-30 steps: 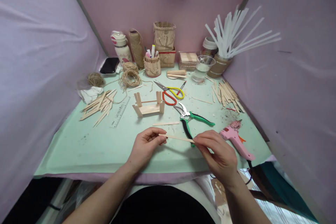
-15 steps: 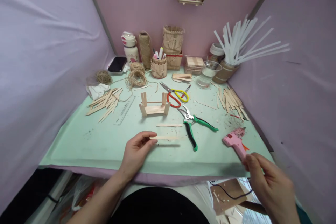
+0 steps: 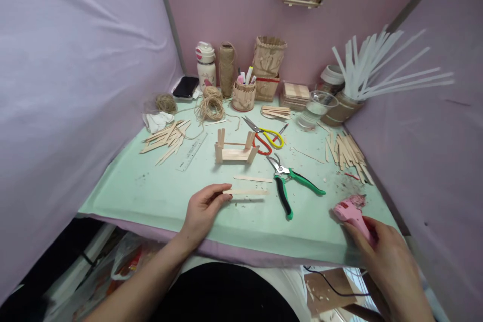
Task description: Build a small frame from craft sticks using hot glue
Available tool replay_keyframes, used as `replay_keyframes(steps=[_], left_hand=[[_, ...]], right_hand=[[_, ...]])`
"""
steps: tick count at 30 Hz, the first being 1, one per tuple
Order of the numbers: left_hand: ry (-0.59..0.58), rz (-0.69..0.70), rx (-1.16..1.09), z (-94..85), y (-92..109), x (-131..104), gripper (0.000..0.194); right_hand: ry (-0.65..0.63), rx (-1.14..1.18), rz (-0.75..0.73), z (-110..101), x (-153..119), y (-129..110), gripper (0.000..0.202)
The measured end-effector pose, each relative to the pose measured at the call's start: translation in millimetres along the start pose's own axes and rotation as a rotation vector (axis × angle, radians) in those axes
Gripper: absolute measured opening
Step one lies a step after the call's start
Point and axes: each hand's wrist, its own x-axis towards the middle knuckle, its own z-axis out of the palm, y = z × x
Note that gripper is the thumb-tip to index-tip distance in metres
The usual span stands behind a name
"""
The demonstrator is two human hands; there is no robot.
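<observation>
Between the thumb and fingers of my left hand [image 3: 206,214] is one end of a flat popsicle stick [image 3: 249,192], held level just over the table. My right hand [image 3: 388,256] is wrapped round the handle of a pink hot glue gun [image 3: 350,211], whose nozzle end is crusted and points away to the upper right. Beyond the held stick, a second popsicle stick [image 3: 252,179] lies on the table. Behind that stands a small frame built of popsicle sticks [image 3: 236,153], with upright pieces at its corners.
Green-handled pruning shears [image 3: 287,176] lie between my hands, with red-and-yellow scissors [image 3: 264,136] behind. Stick piles lie left [image 3: 166,138] and right [image 3: 349,153]. A ruler [image 3: 193,151], twine [image 3: 209,105], a pen holder [image 3: 243,95] and a water cup [image 3: 315,110] stand or lie farther back.
My right hand has moved forward along the glue gun's handle and now wraps it more fully. The left hand still holds the stick. The whole view has shifted, placing things farther right.
</observation>
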Motion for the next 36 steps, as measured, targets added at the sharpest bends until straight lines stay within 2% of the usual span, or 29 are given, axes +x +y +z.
replay_keyframes(steps=[3, 5, 9, 13, 18, 22, 28, 36], left_hand=[[0.006, 0.014, 0.002, 1.3, -1.1, 0.2, 0.019], [0.013, 0.024, 0.01, 2.3, -1.0, 0.3, 0.019], [0.023, 0.011, 0.012, 3.6, 0.8, -0.8, 0.019], [0.022, -0.004, 0.002, 4.1, 0.6, -2.2, 0.018], [0.01, 0.038, 0.059, 4.5, -3.5, -3.6, 0.016], [0.017, 0.111, 0.16, 4.1, -5.4, -5.8, 0.012], [0.01, 0.195, 0.2, 4.6, -5.0, -7.6, 0.011], [0.008, 0.199, 0.217, 5.1, -2.2, -7.0, 0.011]], right_hand=[[-0.053, 0.06, 0.145, -14.5, -11.7, -14.3, 0.062], [-0.063, 0.213, 0.189, -18.8, -23.3, -28.7, 0.06], [-0.141, 0.667, 0.039, -7.7, -49.9, -64.9, 0.047], [-0.274, 0.842, -0.108, 13.7, -71.4, -95.9, 0.036], [-0.37, 0.819, -0.253, 21.4, -81.3, -122.5, 0.035], [-0.357, 0.791, -0.341, 19.4, -80.3, -136.2, 0.036], [-0.288, 0.702, -0.45, 26.0, -74.7, -139.3, 0.033], [-0.29, 0.682, -0.471, 27.5, -73.8, -141.0, 0.034]])
